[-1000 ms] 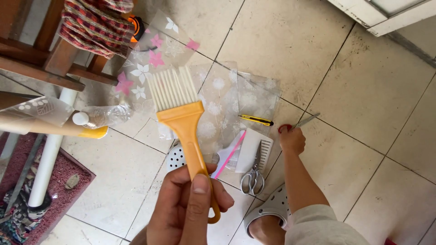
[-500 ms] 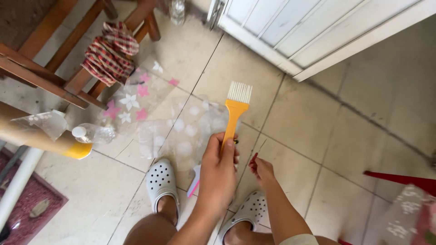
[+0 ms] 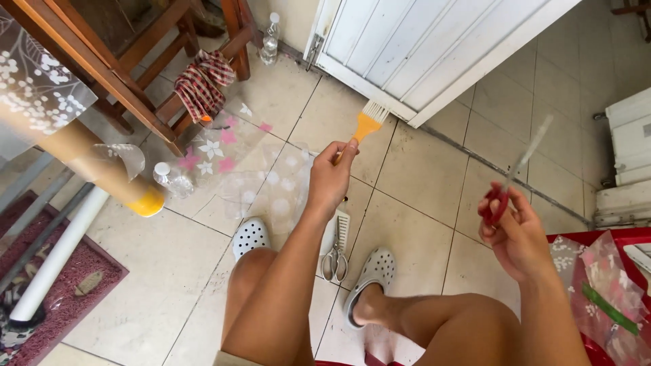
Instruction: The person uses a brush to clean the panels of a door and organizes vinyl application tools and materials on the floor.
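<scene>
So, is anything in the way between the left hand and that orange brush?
Nothing visible: the left hand grips the orange brush by its handle, above the tiled floor. The right hand, holding a red-handled tool, sits apart.

A home's tiled floor (image 3: 420,224) beside a white panelled door (image 3: 434,47) served as a craft spot, with wooden chairs (image 3: 135,61), a rug (image 3: 61,285) and patterned cellophane sheets (image 3: 271,183) around.
</scene>
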